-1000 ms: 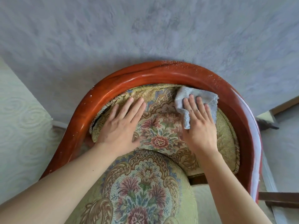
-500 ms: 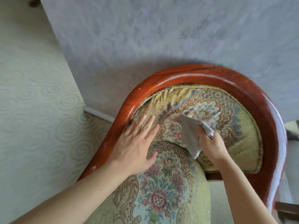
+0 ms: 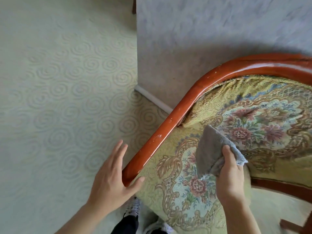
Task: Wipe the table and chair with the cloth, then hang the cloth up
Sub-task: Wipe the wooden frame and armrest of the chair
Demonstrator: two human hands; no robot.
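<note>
At lower right of the frame the right hand (image 3: 230, 176) pinched the grey cloth (image 3: 209, 152) over the chair (image 3: 170, 168) seat, nearer the upholstery than the open, spread left hand (image 3: 113, 176) touching the wooden arm.

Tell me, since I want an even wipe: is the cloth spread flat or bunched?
Bunched: the right hand grips the cloth in a fold.

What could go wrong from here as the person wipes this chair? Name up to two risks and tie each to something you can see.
1. The right hand pinches only one end of the grey cloth, so it might slip during a stroke.
2. The red wooden frame shows chipped, flaking spots near the left hand; rubbing there could lift more finish or snag the cloth.
</note>
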